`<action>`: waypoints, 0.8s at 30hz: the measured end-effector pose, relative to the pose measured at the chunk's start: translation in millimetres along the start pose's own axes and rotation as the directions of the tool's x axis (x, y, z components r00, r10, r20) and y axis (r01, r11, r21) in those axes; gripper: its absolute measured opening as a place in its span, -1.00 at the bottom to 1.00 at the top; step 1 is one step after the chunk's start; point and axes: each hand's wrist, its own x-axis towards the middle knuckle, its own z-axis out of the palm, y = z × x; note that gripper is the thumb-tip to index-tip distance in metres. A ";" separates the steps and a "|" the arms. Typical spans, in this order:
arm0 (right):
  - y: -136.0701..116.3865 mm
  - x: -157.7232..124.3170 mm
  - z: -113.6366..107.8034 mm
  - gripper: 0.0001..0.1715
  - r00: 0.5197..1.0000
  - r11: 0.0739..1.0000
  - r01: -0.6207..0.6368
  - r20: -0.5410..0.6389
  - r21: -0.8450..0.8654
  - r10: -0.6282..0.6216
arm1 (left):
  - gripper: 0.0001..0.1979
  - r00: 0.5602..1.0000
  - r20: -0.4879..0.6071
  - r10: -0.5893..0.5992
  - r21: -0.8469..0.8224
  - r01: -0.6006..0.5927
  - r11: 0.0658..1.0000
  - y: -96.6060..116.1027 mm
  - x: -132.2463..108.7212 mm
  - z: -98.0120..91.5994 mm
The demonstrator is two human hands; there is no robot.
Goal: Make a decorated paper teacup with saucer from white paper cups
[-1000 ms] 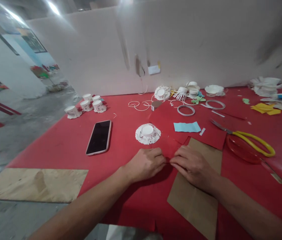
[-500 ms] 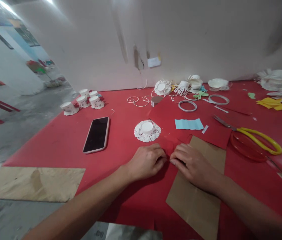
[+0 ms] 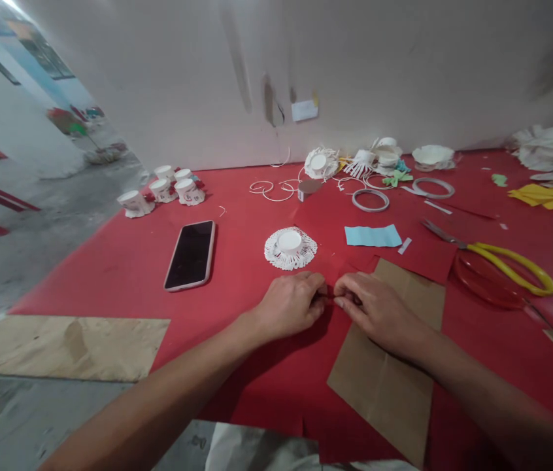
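Note:
My left hand and my right hand meet at the middle of the red table cover, fingertips pinched together on a small piece of red paper. The paper is nearly the same colour as the cover and mostly hidden by my fingers. Just beyond my hands lies a white fringed paper-cup piece. My right wrist rests over a sheet of brown paper.
A black phone lies left of the hands. A light blue paper slip, yellow-handled scissors, tape rings, several small white cups and paper scraps lie farther back. A grey wall stands behind.
My hands stay together on the red paper and have shifted slightly away from me, fingertips drawn closer. The view has tilted a little.

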 end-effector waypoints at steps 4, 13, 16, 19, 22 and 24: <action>3.2 -2.0 1.8 -0.85 1.000 1.000 0.023 -0.009 -0.018 -0.023 | -0.86 1.000 -0.019 0.009 -0.038 -0.010 0.999 -2.6 0.1 0.5; 10.8 -10.3 -1.3 -0.82 0.984 0.981 0.174 -0.024 -0.080 -0.177 | -0.85 0.997 -0.054 0.051 -0.108 -0.056 0.993 -7.0 -0.6 -0.6; 11.6 -10.2 2.1 -0.80 0.981 0.964 0.186 -0.016 -0.191 -0.193 | -0.85 0.992 -0.053 0.112 -0.133 -0.118 0.984 -9.7 -2.2 -3.7; 12.8 -8.6 6.2 -0.78 0.982 0.954 0.179 -0.019 -0.242 -0.189 | -0.82 0.979 -0.073 0.190 -0.086 -0.196 0.977 -13.1 -4.5 -3.8; 13.8 -6.6 7.6 -0.76 0.988 0.971 0.147 -0.026 -0.187 -0.155 | -0.77 0.955 -0.109 0.276 0.055 -0.272 0.961 -16.5 -6.1 0.9; 13.1 -5.9 6.8 -0.77 0.991 0.984 0.120 -0.036 -0.132 -0.126 | -0.74 0.937 -0.133 0.324 0.140 -0.306 0.942 -18.1 -6.3 4.6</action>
